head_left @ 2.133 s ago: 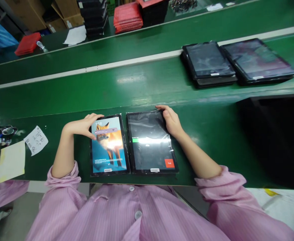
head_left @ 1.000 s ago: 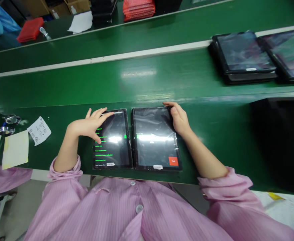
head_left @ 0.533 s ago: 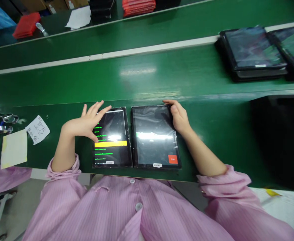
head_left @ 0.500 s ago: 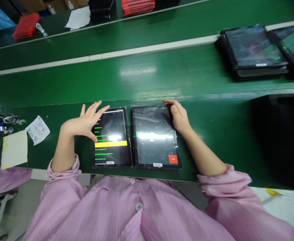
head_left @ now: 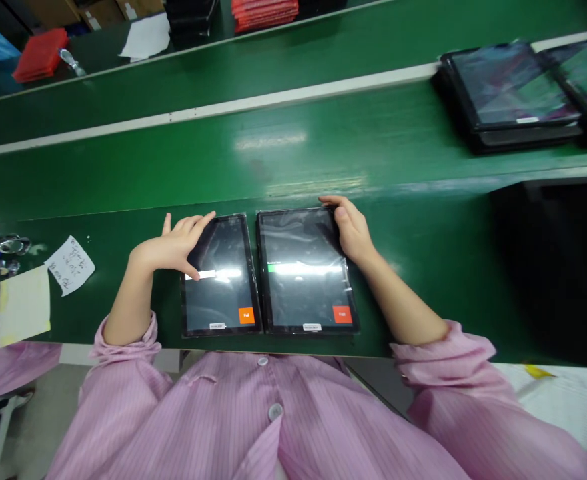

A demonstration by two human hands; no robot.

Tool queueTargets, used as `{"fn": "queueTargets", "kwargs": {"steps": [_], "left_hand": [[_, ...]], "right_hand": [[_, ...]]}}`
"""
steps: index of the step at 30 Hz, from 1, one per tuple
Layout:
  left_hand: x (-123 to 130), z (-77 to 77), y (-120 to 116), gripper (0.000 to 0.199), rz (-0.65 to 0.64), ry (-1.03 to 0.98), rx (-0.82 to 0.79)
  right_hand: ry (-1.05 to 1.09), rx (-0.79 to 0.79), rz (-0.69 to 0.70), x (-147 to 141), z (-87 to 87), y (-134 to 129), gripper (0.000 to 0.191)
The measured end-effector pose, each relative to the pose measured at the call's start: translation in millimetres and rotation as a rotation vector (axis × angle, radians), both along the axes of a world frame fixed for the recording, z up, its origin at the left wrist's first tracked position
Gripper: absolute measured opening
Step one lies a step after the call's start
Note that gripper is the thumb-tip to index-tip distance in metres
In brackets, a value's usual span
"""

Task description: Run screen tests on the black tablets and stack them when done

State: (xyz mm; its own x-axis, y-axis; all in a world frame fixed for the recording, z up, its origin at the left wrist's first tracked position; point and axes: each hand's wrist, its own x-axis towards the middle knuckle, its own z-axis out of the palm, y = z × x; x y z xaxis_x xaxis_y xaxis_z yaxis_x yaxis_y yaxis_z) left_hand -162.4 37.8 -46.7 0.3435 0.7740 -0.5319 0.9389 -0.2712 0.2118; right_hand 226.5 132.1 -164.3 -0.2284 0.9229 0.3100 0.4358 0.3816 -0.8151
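Note:
Two black tablets lie side by side, screens up, on the green workbench. The left tablet [head_left: 223, 300] shows a dark screen with a short white bar and an orange "Fail" box. Over its upper left part my left hand [head_left: 171, 250] is spread open, the thumb at the white bar; I cannot tell whether it touches the glass. The right tablet [head_left: 306, 240] has a small green mark and a red "Fail" box on its screen. My right hand [head_left: 353, 230] grips its upper right edge, thumb at the rim and index finger along the top corner.
More tablets [head_left: 513, 87] are stacked at the far right. A black box-like object [head_left: 558, 267] stands nearer on the right. Left of me lie a handwritten note [head_left: 71, 263], a yellowish sheet [head_left: 23, 307] and metal rings. Red packets [head_left: 266, 13] sit at the back.
The left tablet's screen went from a list of green test lines with a yellow row to a dark screen with a white bar and a "Fail" box. Both hands stay roughly in place.

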Motion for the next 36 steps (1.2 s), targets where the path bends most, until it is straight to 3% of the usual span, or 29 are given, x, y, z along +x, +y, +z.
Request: {"fn": "queueTargets", "kwargs": {"steps": [5,10,14,20,25,30,36], "left_hand": [[12,-1.3,2,0.112,-0.024,-0.039,0.092],[42,2.5,-18,0.096,-0.12,-0.013,0.141],[45,9.5,-29,0.083,-0.198,-0.082,0.137],[47,-4.2,-13,0.089,-0.077,-0.074,0.271],[43,2.5,-16,0.078,-0.161,-0.141,0.169],[35,0.4,-16,0.073,-0.055,-0.035,0.362],[32,-10.8,-11,0.071,-0.018,0.022,0.403]], "right_hand": [[0.018,0.01,0.031,-2,5.7,-2,0.066],[0.007,-0.003,0.081,-1,10.9,-2,0.071],[0.105,-0.093,0.105,-1,11.9,0,0.074],[0.096,-0.084,0.118,-1,14.5,0,0.071],[0.138,-0.169,0.138,0,15.9,0,0.077],[0.184,-0.17,0.122,-1,16.1,0,0.076],[0.182,-0.164,0.122,-1,16.5,1,0.075]]}}
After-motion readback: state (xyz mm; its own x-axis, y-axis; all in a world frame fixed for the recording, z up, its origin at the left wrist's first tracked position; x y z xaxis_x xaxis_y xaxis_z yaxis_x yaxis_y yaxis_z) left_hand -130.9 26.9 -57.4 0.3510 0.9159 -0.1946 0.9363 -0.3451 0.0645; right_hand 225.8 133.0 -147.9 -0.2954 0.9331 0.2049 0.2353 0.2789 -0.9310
